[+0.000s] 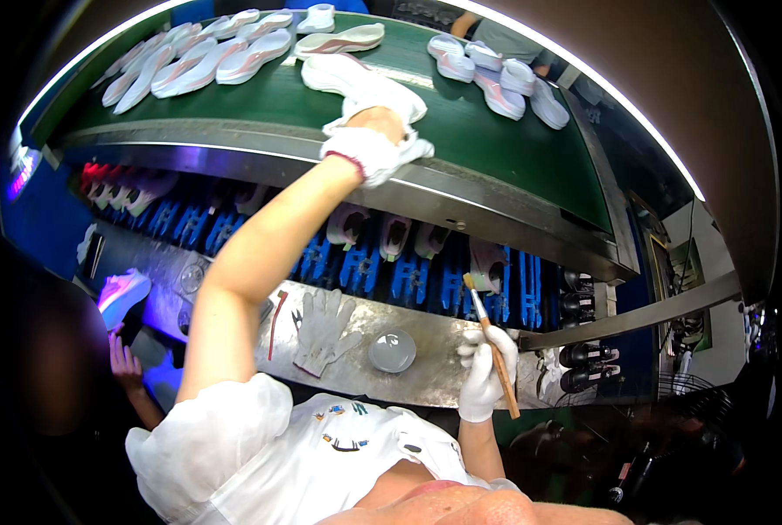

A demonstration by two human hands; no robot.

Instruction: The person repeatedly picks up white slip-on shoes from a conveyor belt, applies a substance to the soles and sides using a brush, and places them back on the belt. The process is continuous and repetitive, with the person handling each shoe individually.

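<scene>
My left hand (378,101), in a white glove with a dark red cuff edge, is stretched far out over the green conveyor belt (260,114). It grips the near end of a white shoe sole (328,73); the fingers blend into the white of the sole. Closer to my body, my right hand (485,372), also white-gloved, is closed around a brush with a wooden handle (504,382). Its pale bristles point up and away, close to a pinkish shoe upper (487,262) on the lower line. A round dish (392,350) rests on the metal ledge left of this hand.
Pale soles with pink streaks (190,68) lie on the belt's left; more (500,92) lie right. Below runs a row of blue carriers (408,280) bearing shoe uppers. Gloves (324,328) and a red stick (278,325) lie on the ledge. A co-worker's hand (126,360) is near a shoe (123,295).
</scene>
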